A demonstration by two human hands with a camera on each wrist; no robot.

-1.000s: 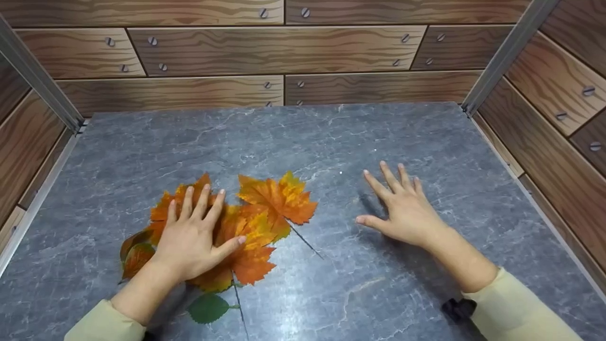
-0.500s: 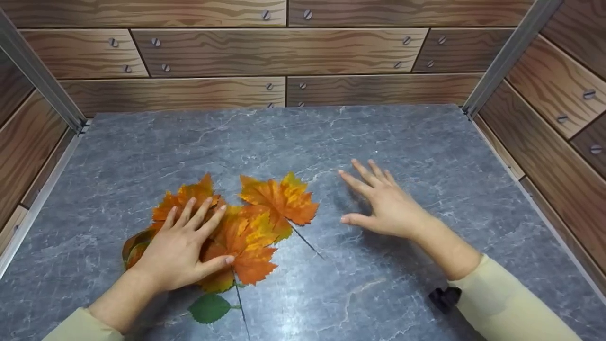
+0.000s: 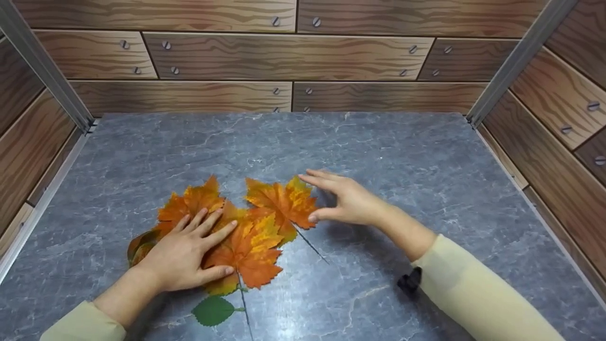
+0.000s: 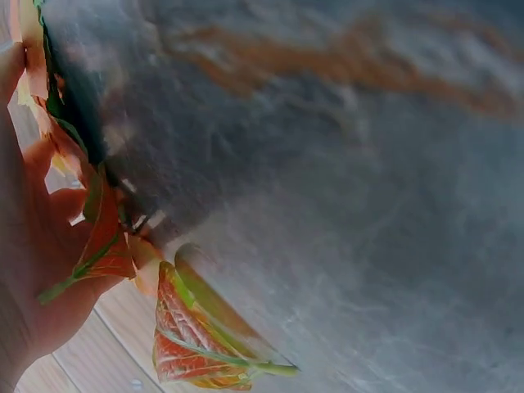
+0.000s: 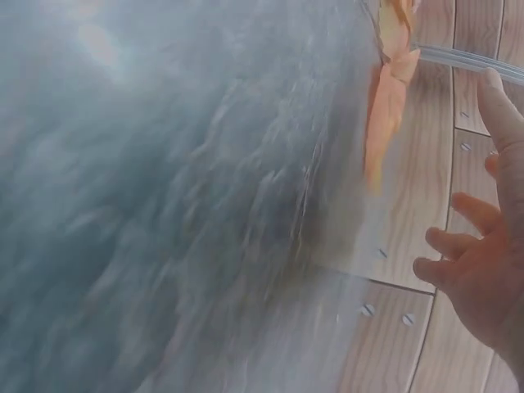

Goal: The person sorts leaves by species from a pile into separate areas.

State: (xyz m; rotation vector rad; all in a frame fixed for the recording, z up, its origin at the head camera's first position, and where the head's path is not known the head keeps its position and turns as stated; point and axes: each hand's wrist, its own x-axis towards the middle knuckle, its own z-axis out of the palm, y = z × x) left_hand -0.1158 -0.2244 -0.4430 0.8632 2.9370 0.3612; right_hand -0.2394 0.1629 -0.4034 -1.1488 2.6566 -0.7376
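Note:
Orange-yellow autumn leaves lie bunched on the table in the head view. My left hand [image 3: 177, 260] rests on the bunch, fingers spread, over the left leaf [image 3: 191, 206] and beside the middle leaf [image 3: 255, 255]. My right hand [image 3: 350, 201] is at the edge of the right leaf [image 3: 284, 203], thumb and fingers apart; whether it touches cannot be told. In the right wrist view, that hand's fingers appear slightly bent and hold nothing. A red-green curled leaf [image 4: 196, 336] lies by the left hand, partly hidden by it in the head view.
A green leaf [image 3: 213, 311] on a thin dark stem [image 3: 245, 308] lies toward the front. Another stem [image 3: 312, 245] points right from the right leaf. The grey marbled table [image 3: 402, 156] is walled by wood-patterned panels [image 3: 284, 57] with metal corner posts [image 3: 516, 66].
My right hand has moved left, from bare table to the right leaf's edge, its fingers drawing nearer together. My left hand has slid slightly back toward me over the leaves.

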